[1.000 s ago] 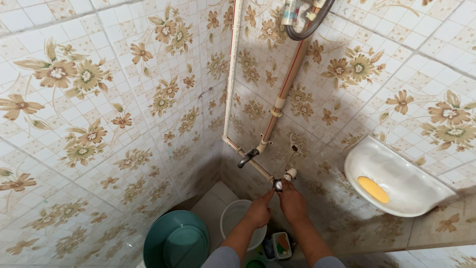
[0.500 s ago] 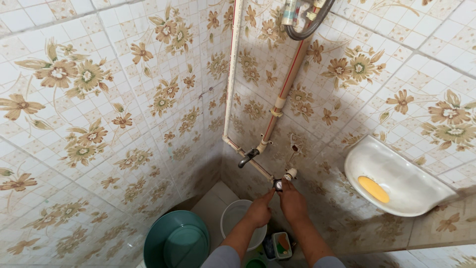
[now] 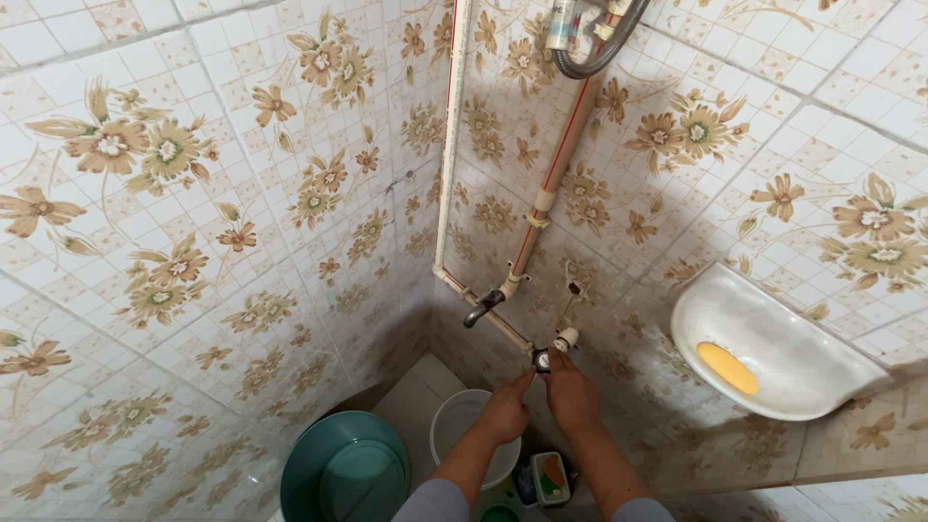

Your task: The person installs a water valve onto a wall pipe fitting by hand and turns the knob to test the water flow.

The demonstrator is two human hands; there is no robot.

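Overhead, both hands raised to a small pipe fitting [image 3: 544,360] low in a tiled corner: left hand [image 3: 505,411] pinching it from below, right hand [image 3: 570,393] closed around its side. Just above, a white-capped stub [image 3: 565,338] and a dark tap [image 3: 480,309] on slim white pipes (one red-striped). Beneath the arms, white bucket [image 3: 452,425], green basin [image 3: 343,471] beside it, small colourful packet [image 3: 551,478] on the floor. At right, wall-mounted white soap dish [image 3: 773,329] with yellow soap [image 3: 728,368]. Glossy floral tiles all round.
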